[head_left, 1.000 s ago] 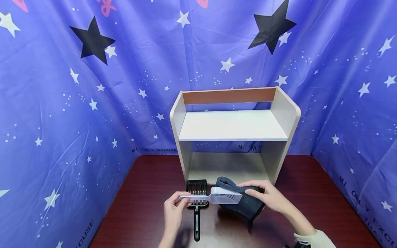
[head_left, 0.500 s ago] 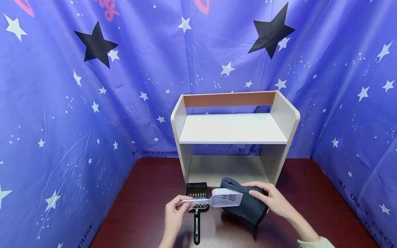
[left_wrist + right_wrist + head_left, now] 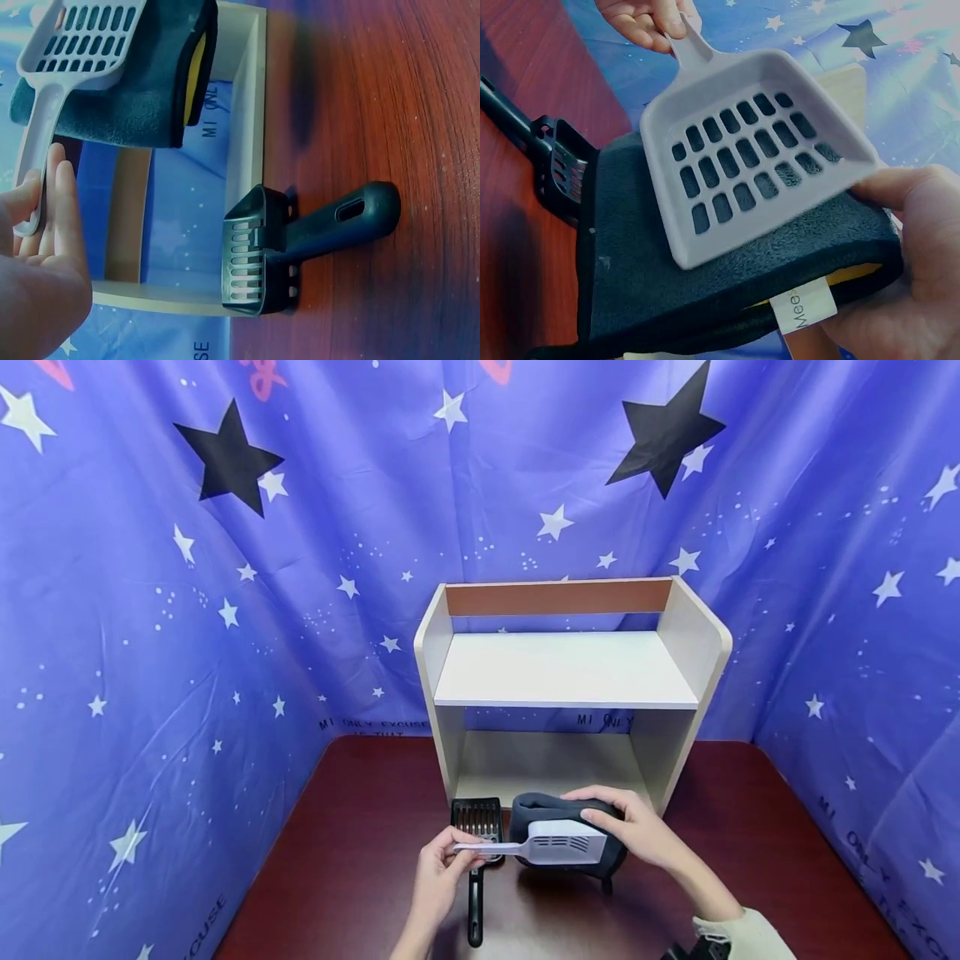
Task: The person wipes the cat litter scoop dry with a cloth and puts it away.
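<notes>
One white scoop (image 3: 551,853) is held above the tabletop (image 3: 337,852), its handle end pinched in the left hand (image 3: 441,870). Its long axis runs crosswise, from the tabletop's left edge toward its right edge, the bowl right of that hand and just beside the right hand (image 3: 636,828), which grips a dark folded cloth (image 3: 619,232) behind it. Below, a black scoop (image 3: 307,234) lies handle toward the person; farther back stands a shelf (image 3: 562,668).

- White label (image 3: 804,306) on the dark cloth (image 3: 619,255): begins "Mees"; remainder unclear.
- Blue star-print curtain (image 3: 360,635), rear left: "MI ONLY EXCUSE"; second line "IS THAT".
- Curtain behind the shelf unit (image 3: 570,668): "MI ONLY".
- Curtain, lower left: "CUSE".
- Curtain, top: pink script (image 3: 264,378), cropped; "g" legible.
</notes>
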The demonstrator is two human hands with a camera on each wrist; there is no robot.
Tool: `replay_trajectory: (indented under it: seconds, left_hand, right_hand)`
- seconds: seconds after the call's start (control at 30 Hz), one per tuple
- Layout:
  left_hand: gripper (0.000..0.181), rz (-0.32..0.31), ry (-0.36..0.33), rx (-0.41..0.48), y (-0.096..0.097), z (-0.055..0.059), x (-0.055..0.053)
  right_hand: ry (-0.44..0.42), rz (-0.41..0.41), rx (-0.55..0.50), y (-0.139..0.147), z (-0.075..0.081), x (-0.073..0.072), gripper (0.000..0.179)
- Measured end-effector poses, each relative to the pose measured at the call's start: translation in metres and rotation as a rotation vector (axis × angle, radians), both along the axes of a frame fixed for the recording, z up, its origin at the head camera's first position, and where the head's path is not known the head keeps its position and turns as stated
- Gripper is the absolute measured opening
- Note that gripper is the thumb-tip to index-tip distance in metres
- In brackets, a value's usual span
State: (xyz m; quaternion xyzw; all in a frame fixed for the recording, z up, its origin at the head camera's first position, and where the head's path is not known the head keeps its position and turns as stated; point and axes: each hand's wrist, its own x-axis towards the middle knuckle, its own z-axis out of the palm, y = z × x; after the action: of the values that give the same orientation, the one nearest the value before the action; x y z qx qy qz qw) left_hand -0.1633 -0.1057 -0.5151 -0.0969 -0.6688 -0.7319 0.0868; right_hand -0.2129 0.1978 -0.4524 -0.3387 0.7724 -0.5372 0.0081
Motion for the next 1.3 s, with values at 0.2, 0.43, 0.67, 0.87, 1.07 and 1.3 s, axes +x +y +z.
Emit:
replay_trajectory:
  seconds: [0.2, 0.43, 0.67, 0.87, 1.07, 1.3]
  left_hand:
    - [0.009, 0.027, -0.002, 0.026, -0.001, 0.001, -0.002]
    - [0.008, 0.1, -0.052, 0.03, -0.001, 0.007, -0.009]
    - [0.009, 0.111, -0.069, 0.033, -0.003, 0.007, -0.009]
    - [0.009, 0.126, -0.093, 0.037, -0.004, 0.007, -0.011]
    - [0.009, 0.129, -0.063, 0.023, -0.005, 0.007, -0.015]
    - [0.009, 0.138, -0.045, 0.042, -0.014, 0.004, -0.016]
  right_hand:
    - [-0.057, 0.075, 0.032, -0.006, -0.001, -0.003, 0.03]
    - [-0.035, 0.058, 0.095, -0.005, 0.003, -0.006, 0.029]
    - [-0.019, 0.031, 0.129, -0.004, 0.001, -0.005, 0.029]
    - [-0.027, 0.017, 0.131, 0.001, 0.002, -0.006, 0.028]
    - [-0.027, 0.024, 0.115, 0.006, 0.004, -0.009, 0.028]
    - [-0.045, 0.009, 0.098, 0.017, 0.001, -0.007, 0.027]
